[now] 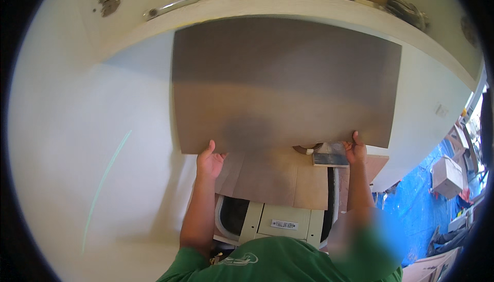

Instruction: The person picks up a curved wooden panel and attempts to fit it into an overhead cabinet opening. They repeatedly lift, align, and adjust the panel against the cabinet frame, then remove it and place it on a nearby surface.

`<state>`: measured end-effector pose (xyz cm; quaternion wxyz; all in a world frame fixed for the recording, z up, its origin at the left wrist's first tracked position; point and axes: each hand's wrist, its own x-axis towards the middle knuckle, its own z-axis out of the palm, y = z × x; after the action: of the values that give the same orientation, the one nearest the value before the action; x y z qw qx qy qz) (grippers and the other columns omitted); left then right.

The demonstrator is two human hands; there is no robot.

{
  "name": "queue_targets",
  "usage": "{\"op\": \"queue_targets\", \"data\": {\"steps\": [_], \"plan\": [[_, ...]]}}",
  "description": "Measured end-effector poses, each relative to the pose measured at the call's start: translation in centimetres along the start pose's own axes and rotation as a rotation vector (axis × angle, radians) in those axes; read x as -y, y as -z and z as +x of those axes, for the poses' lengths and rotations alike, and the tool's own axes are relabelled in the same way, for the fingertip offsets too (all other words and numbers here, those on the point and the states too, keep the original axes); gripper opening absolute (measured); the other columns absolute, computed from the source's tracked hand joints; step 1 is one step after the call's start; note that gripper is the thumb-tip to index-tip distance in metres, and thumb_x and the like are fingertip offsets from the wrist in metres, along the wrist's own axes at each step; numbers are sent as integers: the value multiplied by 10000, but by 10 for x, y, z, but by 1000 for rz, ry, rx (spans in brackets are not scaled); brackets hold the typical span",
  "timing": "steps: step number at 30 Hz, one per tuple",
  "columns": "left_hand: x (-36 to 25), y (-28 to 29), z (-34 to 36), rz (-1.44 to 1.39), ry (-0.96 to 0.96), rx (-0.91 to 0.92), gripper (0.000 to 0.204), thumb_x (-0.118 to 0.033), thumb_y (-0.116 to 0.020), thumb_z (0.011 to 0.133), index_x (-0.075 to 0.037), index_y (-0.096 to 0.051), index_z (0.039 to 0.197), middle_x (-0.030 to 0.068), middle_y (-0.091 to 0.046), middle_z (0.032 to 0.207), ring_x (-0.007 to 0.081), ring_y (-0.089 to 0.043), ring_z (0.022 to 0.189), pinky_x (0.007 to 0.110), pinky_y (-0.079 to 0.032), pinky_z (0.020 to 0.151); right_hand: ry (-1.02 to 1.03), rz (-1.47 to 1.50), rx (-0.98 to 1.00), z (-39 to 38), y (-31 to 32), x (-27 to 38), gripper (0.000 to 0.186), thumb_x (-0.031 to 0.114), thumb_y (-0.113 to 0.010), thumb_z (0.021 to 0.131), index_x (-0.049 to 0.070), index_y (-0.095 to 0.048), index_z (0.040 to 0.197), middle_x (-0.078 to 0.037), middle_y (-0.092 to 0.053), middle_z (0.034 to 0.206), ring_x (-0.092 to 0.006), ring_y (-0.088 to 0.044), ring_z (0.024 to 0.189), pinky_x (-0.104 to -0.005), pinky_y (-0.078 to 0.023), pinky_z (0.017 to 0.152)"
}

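Note:
My left hand (210, 159) grips the lower edge of a large brown sheet panel (285, 76) near its left end, with the thumb on the face. My right hand (356, 151) holds the same edge near its right end, fingers partly hidden. The panel spans a pale wall below a cream ledge. Just under it, near my right hand, are a small board with a grey top (329, 159) and a curved brown piece (303, 149). Lower still, brown sheet material (267, 179) lies over a cream metal unit (283, 217).
A wrench (175, 9), black cable and tool parts rest above the ledge (257, 5). Pale walls (92, 117) flank the panel. At right, a blue tarp (411, 220) on the floor holds a white box (446, 176), assorted items and what looks like another person's legs (447, 238).

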<state>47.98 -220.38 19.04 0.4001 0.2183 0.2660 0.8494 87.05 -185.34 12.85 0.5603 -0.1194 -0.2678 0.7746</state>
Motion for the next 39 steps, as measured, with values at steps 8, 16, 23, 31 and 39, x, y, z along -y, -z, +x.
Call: {"op": "queue_targets", "data": {"steps": [8, 16, 23, 31, 39], "plan": [[-12, -15, 53, 63, -51, -165, 433, -267, -657, 896, -113, -500, 1269, 40, -573, 1245, 223, -548, 1131, 383, -465, 893, -16, -14, -21, 19, -32, -5, 253, 117, -607, 916, 55, -553, 1156, -102, -644, 1103, -273, -655, 976, -439, -587, 810], [0, -16, 107, -37, -61, -215, 457, -281, -718, 853, -133, -527, 1241, 13, -570, 1220, 199, -514, 1145, 384, -437, 923, 65, -44, -18, 31, -38, 2, 227, 103, -584, 927, 64, -555, 1149, -104, -640, 1105, -273, -652, 988, -438, -594, 799], [9, -22, 145, -105, -79, -250, 447, -250, -752, 824, -122, -546, 1199, 21, -602, 1153, 202, -567, 1067, 381, -475, 906, 72, -32, 82, 40, -41, 10, 225, 105, -555, 946, 40, -546, 1161, -127, -635, 1132, -288, -639, 1028, -445, -588, 842], [19, -22, 160, -204, -100, -237, 397, -217, -730, 840, -95, -553, 1174, 35, -620, 1125, 218, -594, 1045, 378, -506, 892, 127, -72, 90, 46, -46, 22, 223, 119, -560, 944, 40, -556, 1153, -123, -639, 1122, -281, -654, 995, -437, -611, 789], [9, -26, 163, -191, -103, -241, 356, -216, -728, 844, -101, -577, 1146, 22, -625, 1098, 185, -598, 1014, 328, -494, 862, 55, -42, 103, 51, -47, 31, 203, 123, -560, 947, 29, -569, 1127, -123, -649, 1104, -273, -649, 1006, -440, -597, 818]]}}
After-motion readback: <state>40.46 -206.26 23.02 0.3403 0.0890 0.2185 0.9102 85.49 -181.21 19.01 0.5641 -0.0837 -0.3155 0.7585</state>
